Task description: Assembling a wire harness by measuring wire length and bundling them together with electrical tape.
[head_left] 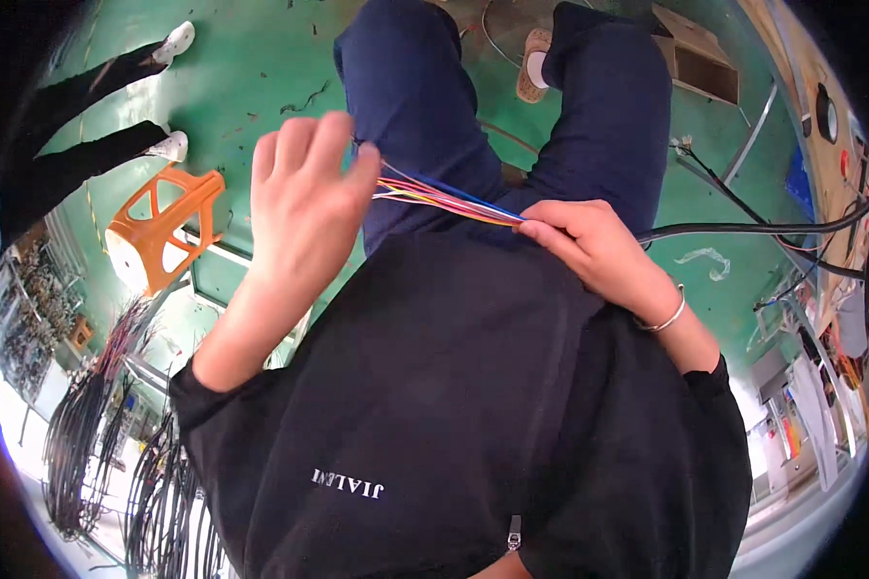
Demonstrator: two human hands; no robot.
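The right grip [589, 241] pinches coloured wires [454, 200], which stretch above the person's lap [599, 135] toward the left grip [311, 188]; from where I stand, I can't tell whether that one holds any. Black cable [743, 229] runs off rightward; an orange stool [185, 200] sits leftward.

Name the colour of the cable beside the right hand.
Black; the cable shows best in head view.

Slim wires [454, 201] (blue, red, yellow, white) fan leftward.
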